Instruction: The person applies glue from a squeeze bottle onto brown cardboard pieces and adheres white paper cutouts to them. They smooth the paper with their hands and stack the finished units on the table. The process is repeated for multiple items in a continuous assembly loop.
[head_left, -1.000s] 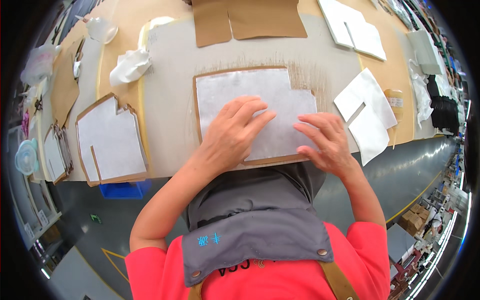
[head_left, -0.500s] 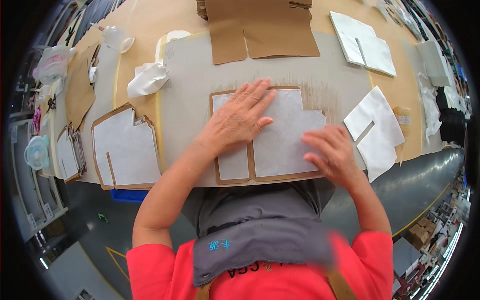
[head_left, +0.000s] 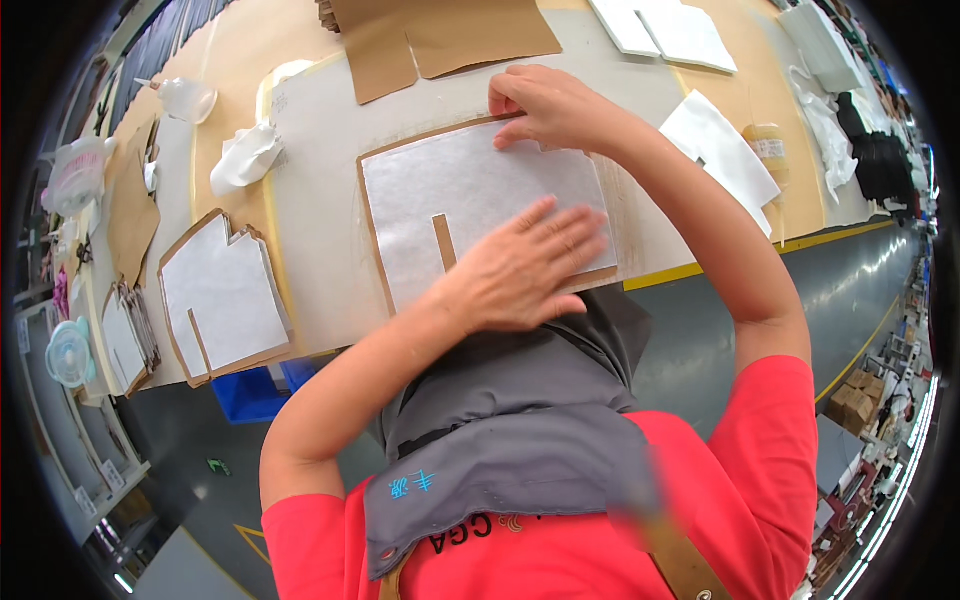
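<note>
A white sheet [head_left: 460, 180] with a narrow slot lies on a slightly larger brown piece [head_left: 376, 235], whose rim shows around it. My left hand [head_left: 525, 265] rests over the near right part of the white sheet, fingers stretched out and somewhat blurred. At the far edge, my right hand [head_left: 560, 108] is bent inward, thumb and fingers pinching the brown piece's border. That hand and forearm cover the far right corner. My left forearm hides part of the near edge.
Brown sheets [head_left: 450, 45] are stacked at the back. White slotted pieces [head_left: 665, 35] and another white piece [head_left: 720, 150] lie right. To the left are white-on-brown pieces [head_left: 225, 295], a crumpled white sheet [head_left: 246, 160] and a clear squeeze bottle [head_left: 188, 99]. A blue bin [head_left: 250, 395] stands below the table.
My right hand has moved from the piece's right side to its far edge and closed there. My left hand has slid nearer and rightward across the white sheet. The view has shifted.
</note>
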